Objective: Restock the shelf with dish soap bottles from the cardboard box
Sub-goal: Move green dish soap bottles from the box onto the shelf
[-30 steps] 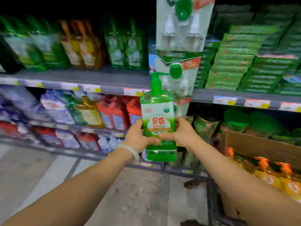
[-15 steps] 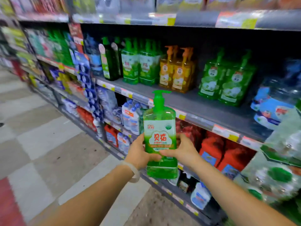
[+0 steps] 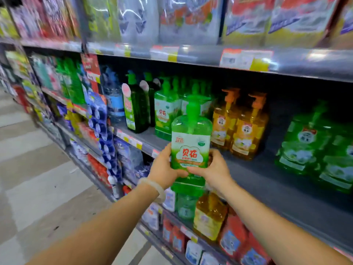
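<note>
Bright overhead store light, glare on top-shelf packaging (image 3: 137, 18), blurred, warped edges

A shop aisle: stocked shelves (image 3: 248, 173) edged with price tags (image 3: 245, 59)

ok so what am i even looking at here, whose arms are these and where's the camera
There is no machine here. The camera sits on a person's head and looks forward and down, so the two bare arms reaching in from the bottom are that person's own. The left hand, with a pale bracelet on its wrist, and the right hand together hold one upright green dish soap bottle with a pump top. In front is a shop shelf. On it stand matching green bottles, orange bottles beside them, and green refill pouches further right. The bare stretch of shelf in front of those looks like where this bottle is headed.
</note>
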The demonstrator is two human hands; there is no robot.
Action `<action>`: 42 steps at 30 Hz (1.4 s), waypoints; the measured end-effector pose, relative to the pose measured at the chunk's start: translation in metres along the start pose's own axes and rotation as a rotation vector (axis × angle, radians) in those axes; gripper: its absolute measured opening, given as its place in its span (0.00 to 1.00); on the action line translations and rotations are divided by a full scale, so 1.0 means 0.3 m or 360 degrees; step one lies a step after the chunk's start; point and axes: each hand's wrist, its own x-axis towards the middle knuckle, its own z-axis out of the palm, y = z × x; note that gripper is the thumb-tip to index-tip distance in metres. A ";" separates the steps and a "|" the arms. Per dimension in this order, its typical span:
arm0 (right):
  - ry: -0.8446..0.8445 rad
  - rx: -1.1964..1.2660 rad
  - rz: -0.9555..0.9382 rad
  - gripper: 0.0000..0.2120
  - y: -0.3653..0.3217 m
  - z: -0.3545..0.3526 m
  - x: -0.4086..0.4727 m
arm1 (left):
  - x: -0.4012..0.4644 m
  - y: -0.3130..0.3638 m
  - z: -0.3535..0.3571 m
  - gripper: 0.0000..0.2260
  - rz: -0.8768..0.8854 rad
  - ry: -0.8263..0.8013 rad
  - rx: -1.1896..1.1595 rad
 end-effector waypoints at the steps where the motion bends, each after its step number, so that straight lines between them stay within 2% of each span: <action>1: 0.0036 0.0022 -0.0001 0.35 -0.004 0.023 0.050 | 0.056 -0.013 -0.014 0.35 0.0041 0.0037 0.0046; 3: 0.0114 0.0024 -0.0011 0.36 -0.010 0.066 0.149 | 0.171 -0.037 -0.038 0.37 0.0101 0.0059 0.0108; 8: 0.0348 -0.0125 0.0038 0.37 -0.025 0.140 0.359 | 0.444 -0.097 -0.052 0.36 0.0177 -0.0068 0.0081; 11: 0.0488 -0.0177 0.0090 0.41 -0.022 0.186 0.470 | 0.589 -0.139 -0.061 0.37 0.0264 -0.0171 0.0108; 14: 0.0570 -0.0247 0.0130 0.35 -0.018 0.231 0.548 | 0.695 -0.169 -0.074 0.36 0.0304 -0.0268 0.0146; 17: 0.0646 -0.0333 0.0135 0.33 -0.010 0.256 0.587 | 0.742 -0.207 -0.075 0.31 0.0342 -0.0224 0.0197; 21: 0.0644 -0.0443 0.0209 0.31 -0.011 0.272 0.602 | 0.764 -0.234 -0.079 0.20 0.0235 -0.0236 0.0355; 26: 0.0604 -0.0601 0.0283 0.31 -0.026 0.277 0.623 | 0.781 -0.239 -0.079 0.20 0.0184 -0.0248 0.0321; 30: 0.0615 -0.0613 0.0297 0.31 -0.030 0.294 0.630 | 0.785 -0.257 -0.097 0.16 0.0107 -0.0229 0.0286; 35: 0.0634 -0.0575 0.0311 0.35 -0.059 0.318 0.639 | 0.806 -0.251 -0.127 0.15 0.0070 -0.0201 0.0396; 42: 0.0587 -0.0532 0.0448 0.35 -0.048 0.330 0.661 | 0.805 -0.255 -0.128 0.11 0.0073 -0.0228 0.0510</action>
